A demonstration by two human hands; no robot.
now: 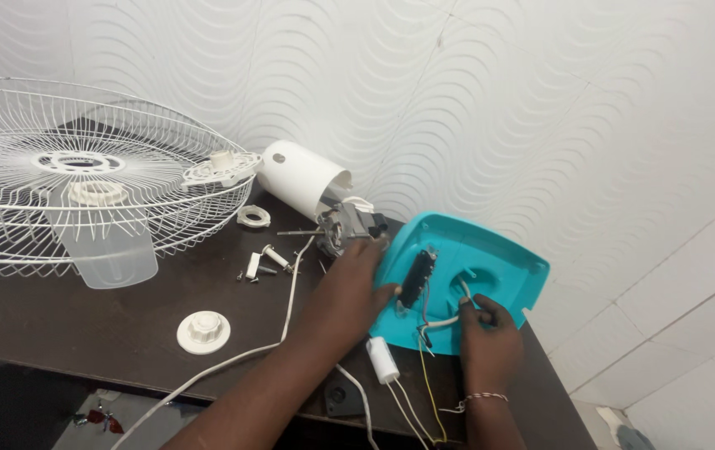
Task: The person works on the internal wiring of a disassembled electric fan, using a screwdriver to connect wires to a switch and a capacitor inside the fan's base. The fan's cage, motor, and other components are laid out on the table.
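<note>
A turquoise plastic fan base cover lies upside down near the table's right end, with a black switch block and wires inside it. My left hand grips the cover's left edge, thumb by the switch block. Inside the cover, my right hand pinches a white cable. A small white cylindrical capacitor with thin wires lies just in front of the cover. Behind my left hand sits the fan motor in its white housing.
A white wire fan guard and translucent blade fill the left of the dark table. A round white cap, a ring, screws and small white parts lie mid-table. A white power cord runs off the front edge. The wall stands close behind.
</note>
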